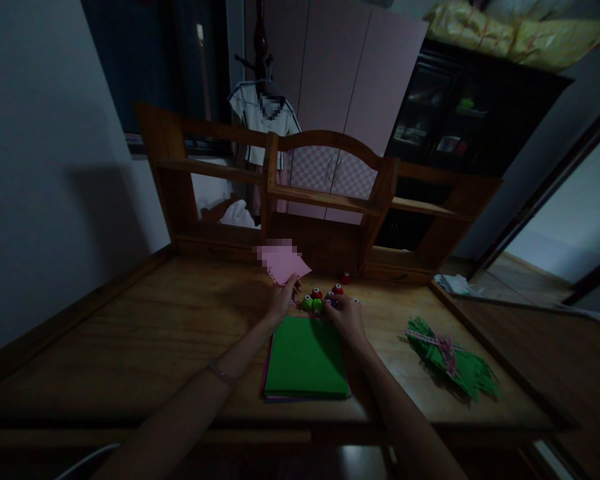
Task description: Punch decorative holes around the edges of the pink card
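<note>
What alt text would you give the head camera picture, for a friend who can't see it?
A person's left hand holds a pink sheet while the right hand is at a cluster of small colourful pieces. Nearer the viewer, a green-topped stack lies on a wooden desk, with a green bundle to its right.

Left fingers (296,283) hold pink paper (283,264), right fingers (334,302) beside small colourful figures (317,305).
</note>
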{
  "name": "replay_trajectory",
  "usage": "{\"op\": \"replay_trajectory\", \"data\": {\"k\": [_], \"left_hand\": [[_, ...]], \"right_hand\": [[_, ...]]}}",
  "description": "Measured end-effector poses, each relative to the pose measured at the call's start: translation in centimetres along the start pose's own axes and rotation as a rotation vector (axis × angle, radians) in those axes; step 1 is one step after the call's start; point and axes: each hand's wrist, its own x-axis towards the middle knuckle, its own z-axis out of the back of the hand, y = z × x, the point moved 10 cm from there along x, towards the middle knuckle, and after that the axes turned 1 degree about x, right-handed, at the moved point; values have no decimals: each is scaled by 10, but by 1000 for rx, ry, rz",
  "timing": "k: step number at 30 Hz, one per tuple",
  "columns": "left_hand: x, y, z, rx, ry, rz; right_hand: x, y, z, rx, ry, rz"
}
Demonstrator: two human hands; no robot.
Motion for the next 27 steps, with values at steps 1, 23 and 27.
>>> {"op": "replay_trajectory", "data": {"k": [1,23,27], "left_hand": [[0,0,-1,-4,8,3],[-24,3,-41,109,294,84],[-25,3,-40,109,293,84]], "right_hand": [[0,-1,0,7,1,-2],[2,-5,-4,36,19,6],[2,-5,-5,22,22,7]]}}
